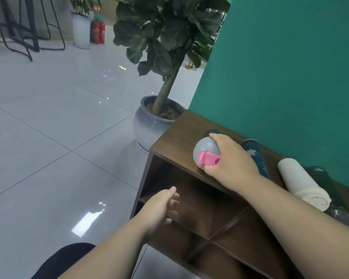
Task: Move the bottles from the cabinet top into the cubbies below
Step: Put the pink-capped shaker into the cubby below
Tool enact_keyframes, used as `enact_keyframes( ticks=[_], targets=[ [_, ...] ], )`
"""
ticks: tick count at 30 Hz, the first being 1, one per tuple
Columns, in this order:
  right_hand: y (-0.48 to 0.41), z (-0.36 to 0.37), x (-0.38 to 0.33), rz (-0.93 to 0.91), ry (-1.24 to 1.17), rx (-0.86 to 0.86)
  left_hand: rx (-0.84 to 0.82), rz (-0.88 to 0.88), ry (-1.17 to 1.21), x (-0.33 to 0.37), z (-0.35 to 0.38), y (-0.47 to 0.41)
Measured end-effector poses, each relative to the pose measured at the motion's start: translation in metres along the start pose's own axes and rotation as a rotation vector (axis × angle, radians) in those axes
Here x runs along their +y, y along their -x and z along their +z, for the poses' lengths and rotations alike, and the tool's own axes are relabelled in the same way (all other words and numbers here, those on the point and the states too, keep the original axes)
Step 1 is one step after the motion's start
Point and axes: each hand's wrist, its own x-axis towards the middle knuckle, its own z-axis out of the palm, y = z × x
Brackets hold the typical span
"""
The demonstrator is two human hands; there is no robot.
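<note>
Wooden cabinet top [175,135] against a green wall: the right hand [233,158] wraps a grey bottle with a pink cap [205,153]. At three o'clock stand a dark blue bottle [254,156] and a white bottle [299,180]. At seven o'clock, the left hand [161,208], fingers loosely spread, reaches into the upper-left cubby [210,200].

grey bottle [206,151] – pink cap | blue bottle [255,158] – white pattern

A potted plant [161,47] stands beside two red fire extinguishers [98,32] — black stools [24,27] behind.
</note>
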Motion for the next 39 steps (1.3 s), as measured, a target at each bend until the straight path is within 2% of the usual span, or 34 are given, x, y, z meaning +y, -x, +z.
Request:
enact_keyframes(
  ticks=[3,9,13,21,29,33,39],
  targets=[
    [0.027,-0.023,-0.019,-0.004,-0.154,0.006,0.000,0.005,0.066,0.000,0.000,0.008],
    [0.088,-0.060,-0.057,-0.032,-0.412,0.027,-0.023,-0.001,0.424,-0.002,0.001,0.027],
    [0.105,-0.055,-0.066,0.053,-0.565,-0.013,-0.090,-0.030,0.605,-0.007,0.006,0.036],
    [0.101,0.022,-0.051,0.331,-0.800,-0.117,0.006,-0.228,0.502,-0.047,0.011,0.000],
    [0.070,0.124,-0.036,0.559,-0.823,-0.138,0.084,-0.309,0.489,-0.088,-0.010,-0.075],
    [0.044,0.155,-0.030,0.624,-0.857,-0.144,0.178,-0.369,0.519,-0.088,-0.018,-0.101],
    [0.008,0.186,-0.024,0.642,-0.776,-0.173,0.147,-0.332,0.659,-0.095,-0.024,-0.125]
  ],
)
